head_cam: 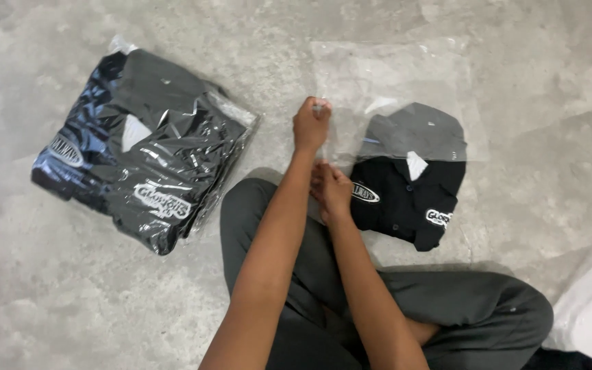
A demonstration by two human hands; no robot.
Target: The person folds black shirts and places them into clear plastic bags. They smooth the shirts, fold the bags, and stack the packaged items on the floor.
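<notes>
Your left hand (312, 123) pinches the left edge of the clear plastic bag (392, 75) between closed fingertips, and your right hand (331, 188) is closed on the same edge just below it, close to your knee. The folded black shirt (405, 195) lies right beside your right hand, partly inside the bag, its grey inner collar pointing away from you and its lower part reaching out of the bag's open end.

Both grips sit on one thin side of the film, so if you pull unevenly, the plastic can probably stretch, tear at the seam or slip out of your fingertips. If you drag the edge sideways, the shirt can likely shift with it, and its fold can come loose or bunch at the mouth. The film looks slick on the concrete floor (70, 308), so the whole bag may slide.

Well off to the left of your left hand, a stack of bagged black shirts (145, 147) lies clear of your reach.
</notes>
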